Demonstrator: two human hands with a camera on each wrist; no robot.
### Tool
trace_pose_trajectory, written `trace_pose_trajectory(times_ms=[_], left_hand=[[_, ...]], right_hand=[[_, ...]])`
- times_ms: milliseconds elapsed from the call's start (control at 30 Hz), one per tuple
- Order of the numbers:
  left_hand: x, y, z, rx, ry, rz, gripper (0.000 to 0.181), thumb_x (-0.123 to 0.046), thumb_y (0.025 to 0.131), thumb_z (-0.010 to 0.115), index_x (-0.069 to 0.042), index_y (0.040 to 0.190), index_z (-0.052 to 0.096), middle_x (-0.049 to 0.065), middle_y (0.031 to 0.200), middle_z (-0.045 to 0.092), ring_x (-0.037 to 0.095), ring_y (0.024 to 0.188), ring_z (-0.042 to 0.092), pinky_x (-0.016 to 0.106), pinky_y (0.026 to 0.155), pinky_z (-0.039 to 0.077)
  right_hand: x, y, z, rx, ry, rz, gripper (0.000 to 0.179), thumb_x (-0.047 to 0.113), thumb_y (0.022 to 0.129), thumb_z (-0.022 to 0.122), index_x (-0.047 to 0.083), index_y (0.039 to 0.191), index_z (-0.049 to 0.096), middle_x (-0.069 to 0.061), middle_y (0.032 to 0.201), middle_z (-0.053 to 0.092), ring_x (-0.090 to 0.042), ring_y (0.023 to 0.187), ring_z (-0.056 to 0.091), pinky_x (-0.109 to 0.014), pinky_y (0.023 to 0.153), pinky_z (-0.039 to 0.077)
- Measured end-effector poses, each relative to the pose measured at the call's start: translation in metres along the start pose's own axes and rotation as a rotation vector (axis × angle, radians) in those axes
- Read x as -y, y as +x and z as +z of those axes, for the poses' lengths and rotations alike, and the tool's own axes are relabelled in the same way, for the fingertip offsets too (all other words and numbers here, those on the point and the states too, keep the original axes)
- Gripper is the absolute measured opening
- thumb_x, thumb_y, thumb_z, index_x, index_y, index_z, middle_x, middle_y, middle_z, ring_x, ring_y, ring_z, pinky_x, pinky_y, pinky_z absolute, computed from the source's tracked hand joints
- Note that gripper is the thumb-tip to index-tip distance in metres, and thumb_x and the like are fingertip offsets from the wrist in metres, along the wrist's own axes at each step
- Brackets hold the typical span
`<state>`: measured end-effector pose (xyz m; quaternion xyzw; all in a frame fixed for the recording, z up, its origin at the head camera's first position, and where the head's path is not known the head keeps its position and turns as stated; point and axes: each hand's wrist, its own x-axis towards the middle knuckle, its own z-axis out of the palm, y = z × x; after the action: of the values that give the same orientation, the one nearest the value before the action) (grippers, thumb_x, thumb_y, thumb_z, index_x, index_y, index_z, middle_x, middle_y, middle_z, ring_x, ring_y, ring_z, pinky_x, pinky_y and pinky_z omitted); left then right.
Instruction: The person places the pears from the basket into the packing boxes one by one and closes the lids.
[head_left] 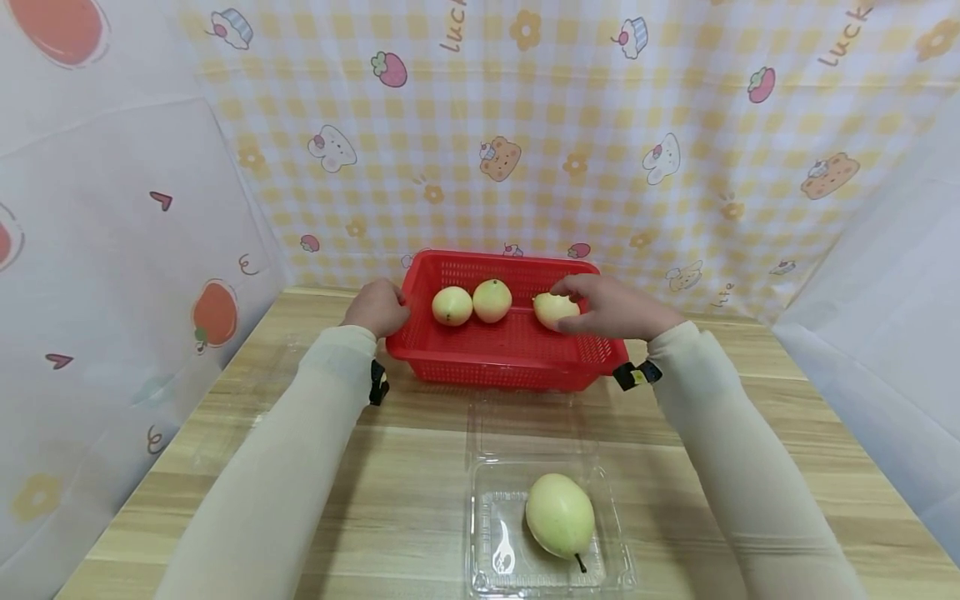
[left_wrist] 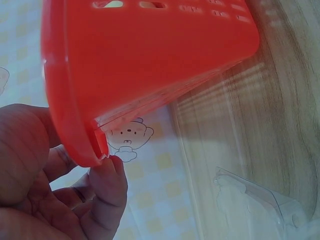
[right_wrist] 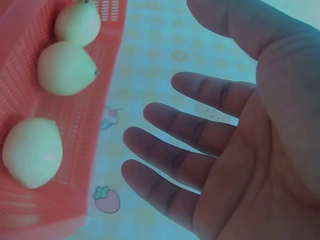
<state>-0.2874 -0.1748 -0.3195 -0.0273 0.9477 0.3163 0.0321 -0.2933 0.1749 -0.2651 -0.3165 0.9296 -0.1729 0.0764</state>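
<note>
A red plastic basket (head_left: 510, 342) holds three pale yellow pears: two side by side, one pear (head_left: 452, 306) and another pear (head_left: 492, 301), with the third pear (head_left: 550, 312) apart at the right. My left hand (head_left: 375, 308) grips the basket's left rim, its fingers (left_wrist: 107, 175) bent around the edge in the left wrist view. Over the basket's right end reaches my right hand (head_left: 618, 307), overlapping the right pear in the head view. The right wrist view shows its fingers (right_wrist: 170, 155) spread and relaxed, with nothing in the palm.
Nearer to me stands an open clear plastic box (head_left: 476, 533) with one pear (head_left: 558, 515) in it. More clear plastic packaging (left_wrist: 260, 200) lies left of the basket. Behind the wooden table (head_left: 405, 500) hangs a checked, patterned cloth (head_left: 465, 108).
</note>
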Motion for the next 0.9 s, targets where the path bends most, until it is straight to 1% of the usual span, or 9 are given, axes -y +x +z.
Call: trace_pose_trajectory(times_ms=[133,267,400,600,700,833,900], left_hand=[[0.001,0.001,-0.001,-0.001,-0.002,0.002,0.019,-0.005,0.092,0.051,-0.005,0.074,0.058,0.007,0.071,0.059,0.018,0.063,0.054,0.028,0.056,0.045],[0.003,0.001,-0.001,0.0,-0.004,0.002,0.019,-0.005,0.092,0.051,-0.006,0.074,0.058,0.007,0.069,0.058,0.018,0.062,0.053,0.028,0.055,0.044],[0.004,0.001,-0.001,0.0,-0.002,0.0,0.02,-0.005,0.092,0.051,-0.006,0.073,0.058,0.006,0.068,0.056,0.018,0.061,0.052,0.028,0.054,0.043],[0.005,0.002,-0.001,-0.003,-0.008,0.004,0.021,-0.004,0.09,0.051,-0.008,0.07,0.055,0.006,0.066,0.055,0.018,0.06,0.051,0.028,0.053,0.042],[0.005,0.002,-0.001,-0.011,-0.004,0.006,0.024,-0.003,0.089,0.051,-0.009,0.066,0.05,0.004,0.062,0.049,0.017,0.058,0.047,0.028,0.052,0.039],[0.003,0.002,-0.001,0.0,-0.013,0.009,0.028,-0.003,0.09,0.05,-0.011,0.064,0.044,0.001,0.057,0.042,0.016,0.055,0.045,0.028,0.051,0.037],[0.003,0.001,-0.001,0.005,-0.016,0.003,0.026,-0.003,0.09,0.05,-0.01,0.065,0.047,0.001,0.058,0.043,0.017,0.055,0.046,0.027,0.051,0.039]], right_hand=[[-0.004,0.01,-0.004,-0.002,-0.01,0.021,0.045,0.032,0.09,0.072,0.011,0.128,0.061,-0.006,0.123,0.061,-0.026,0.109,0.056,-0.046,0.093,0.047],[-0.007,0.018,-0.008,0.006,-0.018,0.057,0.048,0.034,0.091,0.071,0.009,0.131,0.059,-0.009,0.128,0.06,-0.028,0.113,0.056,-0.048,0.096,0.045],[-0.012,0.026,-0.011,0.017,-0.011,0.086,0.049,0.034,0.092,0.07,0.008,0.131,0.058,-0.01,0.128,0.06,-0.03,0.115,0.056,-0.05,0.096,0.045],[-0.019,0.038,-0.014,-0.001,0.01,0.112,0.048,0.032,0.092,0.069,0.006,0.13,0.058,-0.011,0.125,0.06,-0.029,0.112,0.057,-0.048,0.096,0.045],[-0.022,0.044,-0.016,-0.012,0.021,0.117,0.048,0.031,0.091,0.069,0.005,0.13,0.058,-0.012,0.123,0.061,-0.029,0.109,0.057,-0.048,0.095,0.045],[-0.026,0.049,-0.017,-0.021,0.031,0.14,0.049,0.032,0.091,0.07,0.006,0.13,0.058,-0.011,0.123,0.061,-0.029,0.111,0.056,-0.049,0.096,0.045],[-0.028,0.053,-0.016,-0.024,0.023,0.142,0.048,0.034,0.091,0.07,0.007,0.13,0.058,-0.011,0.125,0.061,-0.029,0.112,0.056,-0.049,0.097,0.045]])
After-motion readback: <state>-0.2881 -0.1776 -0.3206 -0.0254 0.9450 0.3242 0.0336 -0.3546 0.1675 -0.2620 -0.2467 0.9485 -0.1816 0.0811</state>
